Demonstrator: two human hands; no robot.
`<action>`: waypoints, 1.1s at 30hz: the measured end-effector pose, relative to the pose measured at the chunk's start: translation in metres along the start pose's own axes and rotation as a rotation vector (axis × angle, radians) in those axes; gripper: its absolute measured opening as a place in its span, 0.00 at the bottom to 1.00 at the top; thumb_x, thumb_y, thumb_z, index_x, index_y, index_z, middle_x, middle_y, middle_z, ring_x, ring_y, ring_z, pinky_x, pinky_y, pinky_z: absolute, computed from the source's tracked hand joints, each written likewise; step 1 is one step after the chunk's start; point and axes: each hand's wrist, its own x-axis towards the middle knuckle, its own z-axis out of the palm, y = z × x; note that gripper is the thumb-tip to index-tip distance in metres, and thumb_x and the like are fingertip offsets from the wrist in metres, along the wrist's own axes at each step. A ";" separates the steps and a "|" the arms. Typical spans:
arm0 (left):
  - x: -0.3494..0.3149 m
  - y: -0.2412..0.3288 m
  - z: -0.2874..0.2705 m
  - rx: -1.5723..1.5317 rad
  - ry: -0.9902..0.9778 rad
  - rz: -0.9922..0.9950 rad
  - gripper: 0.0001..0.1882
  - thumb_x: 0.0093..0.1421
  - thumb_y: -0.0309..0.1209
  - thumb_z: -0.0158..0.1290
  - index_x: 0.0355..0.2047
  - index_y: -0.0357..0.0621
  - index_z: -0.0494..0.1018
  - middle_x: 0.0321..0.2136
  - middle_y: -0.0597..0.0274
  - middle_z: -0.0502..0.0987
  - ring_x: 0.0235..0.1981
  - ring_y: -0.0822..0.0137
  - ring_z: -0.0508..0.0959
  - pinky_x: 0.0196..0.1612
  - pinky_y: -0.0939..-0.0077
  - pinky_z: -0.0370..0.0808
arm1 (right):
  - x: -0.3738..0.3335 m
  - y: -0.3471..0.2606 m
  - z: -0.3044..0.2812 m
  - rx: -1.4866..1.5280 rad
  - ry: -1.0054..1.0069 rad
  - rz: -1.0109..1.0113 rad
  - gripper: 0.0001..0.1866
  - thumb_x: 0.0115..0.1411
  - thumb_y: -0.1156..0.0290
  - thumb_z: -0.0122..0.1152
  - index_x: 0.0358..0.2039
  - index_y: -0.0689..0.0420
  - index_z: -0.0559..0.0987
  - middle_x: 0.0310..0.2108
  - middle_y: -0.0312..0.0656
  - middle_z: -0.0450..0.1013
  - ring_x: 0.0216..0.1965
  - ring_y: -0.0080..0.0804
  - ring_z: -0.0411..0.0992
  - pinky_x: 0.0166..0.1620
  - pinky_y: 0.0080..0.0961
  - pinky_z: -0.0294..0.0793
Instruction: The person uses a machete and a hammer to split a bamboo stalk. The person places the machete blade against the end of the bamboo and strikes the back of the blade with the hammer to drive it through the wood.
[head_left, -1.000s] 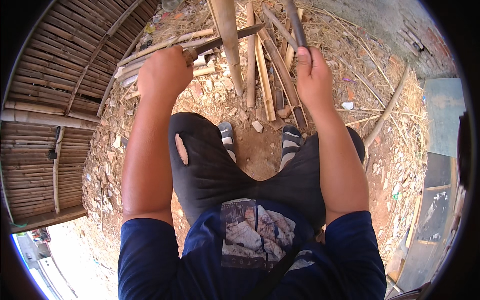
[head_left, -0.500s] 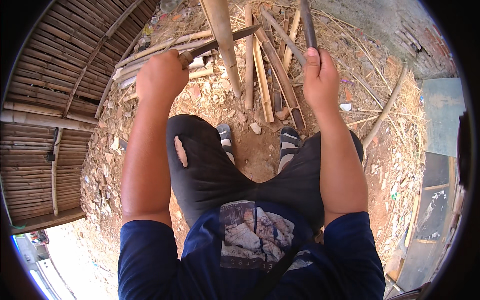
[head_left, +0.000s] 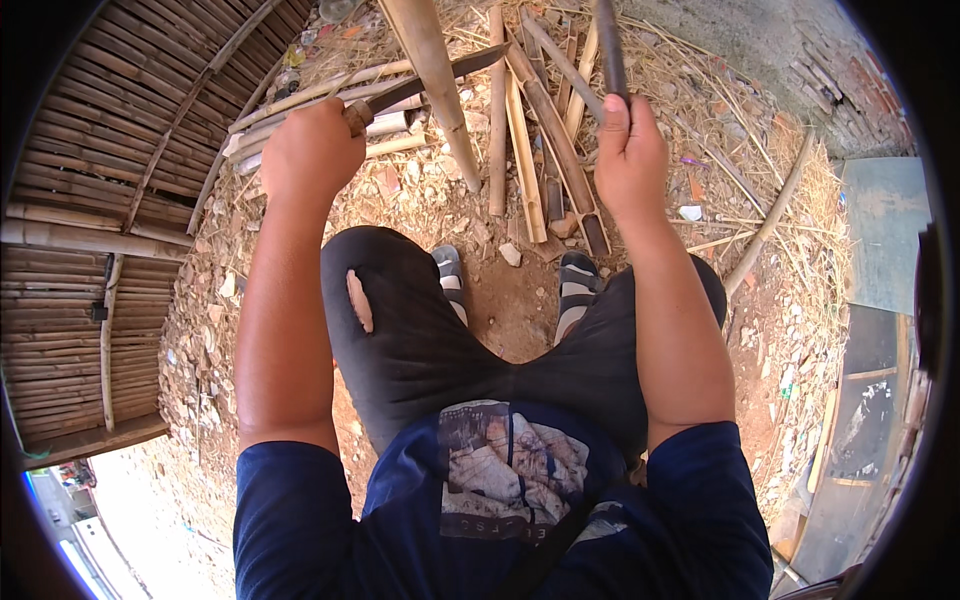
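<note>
My left hand (head_left: 312, 152) is closed around the wooden handle of a machete (head_left: 478, 62). The blade reaches out to the right and crosses an upright bamboo pole (head_left: 445, 90); I cannot tell whether it is wedged in the bamboo or passes behind it. The pole leans with its lower end near the ground in front of my feet, its top cut off by the view's edge. In my right hand (head_left: 632, 158) is a dark, thick stick (head_left: 609, 52), pointing up and away, to the right of the pole.
Split bamboo pieces (head_left: 527, 160) lie on the straw-strewn ground ahead. More bamboo lengths (head_left: 375, 128) are stacked beyond my left hand. A slatted bamboo wall (head_left: 90, 130) stands left, a concrete wall (head_left: 740, 55) far right. A long branch (head_left: 772, 220) lies on the right.
My left hand has shifted a little left with the machete, and the pole's upper part tilts further left. The right hand has moved slightly left, while the stick stays raised.
</note>
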 end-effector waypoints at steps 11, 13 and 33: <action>0.002 -0.004 -0.003 -0.022 -0.052 -0.017 0.13 0.58 0.39 0.59 0.41 0.48 0.82 0.38 0.51 0.84 0.41 0.49 0.84 0.45 0.55 0.81 | -0.009 0.006 0.024 -0.309 -0.581 0.111 0.24 0.70 0.49 0.54 0.39 0.62 0.80 0.29 0.54 0.78 0.33 0.52 0.77 0.40 0.44 0.75; 0.003 -0.005 -0.002 -0.032 -0.046 -0.018 0.13 0.58 0.38 0.59 0.41 0.48 0.82 0.38 0.51 0.84 0.41 0.49 0.84 0.45 0.55 0.81 | 0.004 -0.008 -0.005 -0.255 -0.567 0.168 0.26 0.71 0.49 0.52 0.44 0.63 0.82 0.33 0.55 0.79 0.38 0.51 0.79 0.44 0.45 0.75; 0.035 0.019 0.013 -0.057 -0.104 -0.035 0.15 0.60 0.34 0.56 0.46 0.48 0.81 0.41 0.51 0.84 0.43 0.51 0.85 0.46 0.56 0.81 | -0.025 -0.035 0.008 -0.149 -0.400 -0.091 0.16 0.67 0.55 0.62 0.40 0.57 0.80 0.21 0.49 0.76 0.26 0.51 0.78 0.32 0.46 0.73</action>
